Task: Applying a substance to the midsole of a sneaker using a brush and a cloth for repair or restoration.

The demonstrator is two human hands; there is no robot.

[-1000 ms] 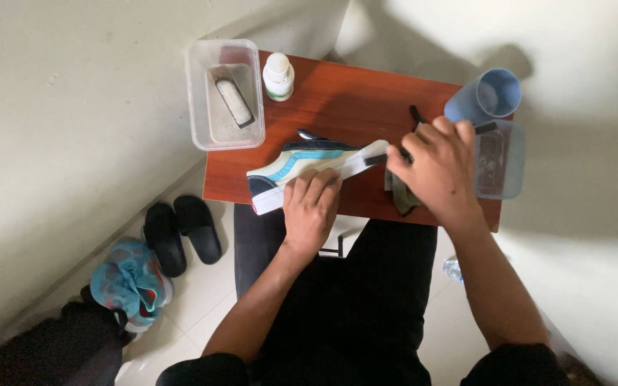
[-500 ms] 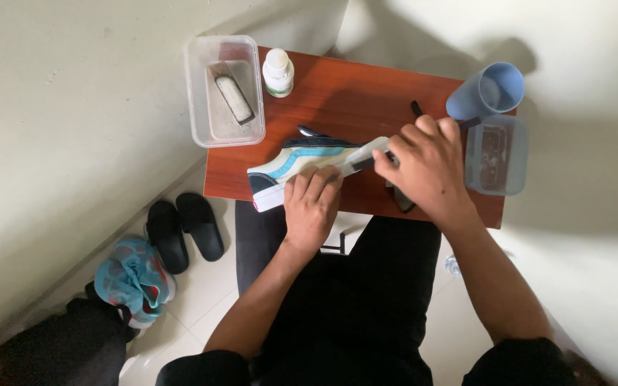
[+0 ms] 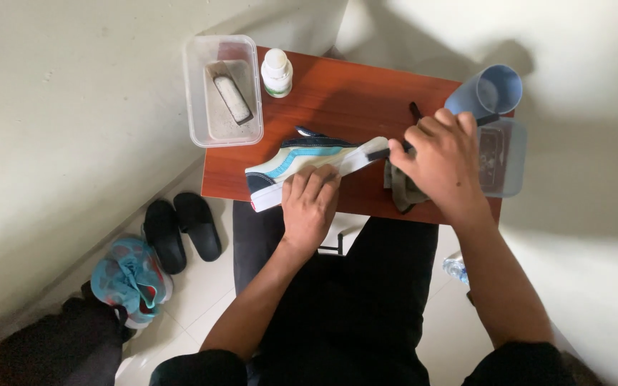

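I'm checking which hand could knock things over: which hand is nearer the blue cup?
Right. The right hand is just below and left of the blue cup, gripping a dark brush. The left hand rests on the sneaker, farther away.
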